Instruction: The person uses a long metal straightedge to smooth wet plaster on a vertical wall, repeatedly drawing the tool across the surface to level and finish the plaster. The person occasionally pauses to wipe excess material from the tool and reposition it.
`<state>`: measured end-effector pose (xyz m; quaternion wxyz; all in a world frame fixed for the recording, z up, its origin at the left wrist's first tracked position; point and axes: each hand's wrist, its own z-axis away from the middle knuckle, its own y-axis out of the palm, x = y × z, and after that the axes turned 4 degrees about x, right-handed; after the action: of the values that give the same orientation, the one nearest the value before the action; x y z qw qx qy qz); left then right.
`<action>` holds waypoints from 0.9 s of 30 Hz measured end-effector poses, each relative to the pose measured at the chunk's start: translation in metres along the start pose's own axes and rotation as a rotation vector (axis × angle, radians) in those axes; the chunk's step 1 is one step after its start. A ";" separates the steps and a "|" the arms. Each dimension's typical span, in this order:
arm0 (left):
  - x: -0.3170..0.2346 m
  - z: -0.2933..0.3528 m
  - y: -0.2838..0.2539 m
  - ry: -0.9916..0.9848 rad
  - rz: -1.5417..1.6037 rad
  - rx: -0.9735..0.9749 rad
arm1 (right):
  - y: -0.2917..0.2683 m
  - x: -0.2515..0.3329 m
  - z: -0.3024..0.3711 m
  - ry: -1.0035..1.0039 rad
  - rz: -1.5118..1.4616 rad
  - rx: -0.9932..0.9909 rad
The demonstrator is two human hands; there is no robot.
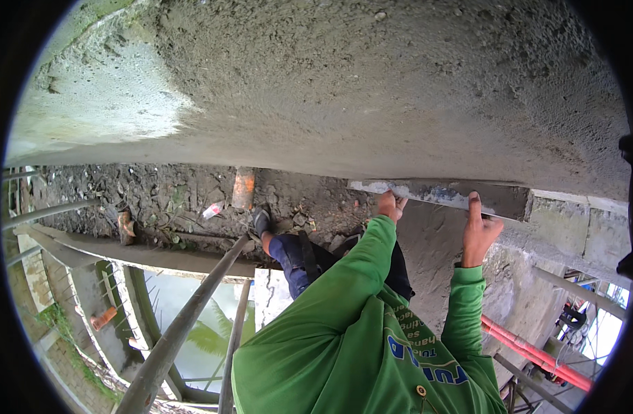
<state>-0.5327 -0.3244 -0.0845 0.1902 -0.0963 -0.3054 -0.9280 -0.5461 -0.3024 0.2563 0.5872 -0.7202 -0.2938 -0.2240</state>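
Observation:
A long, flat straightedge (427,192), smeared with grey mortar, lies lengthwise against the lower part of the rough plastered wall (371,103). My left hand (392,206) grips its near edge around the middle. Farther right, my right hand (480,233) is closed on the same edge, with a finger up over the bar's face. Wet-looking grey mortar covers the wall above the bar. The fingers behind the straightedge are partly hidden.
Metal scaffold poles (199,328) slant up on the left, beyond a concrete ledge (151,259). Rubble-strewn soil (171,200) runs along the wall's foot, with an orange pipe piece (243,188). Red pipes (537,353) cross at lower right. My shoe (262,220) rests on the soil.

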 end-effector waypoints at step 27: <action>-0.046 0.003 -0.018 0.046 0.162 0.097 | 0.029 0.013 0.025 0.045 -0.285 0.136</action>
<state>-0.4982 -0.2959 -0.1052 0.2759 -0.0901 -0.3369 -0.8957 -0.5173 -0.2804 0.2387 0.6033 -0.6246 -0.3943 -0.3008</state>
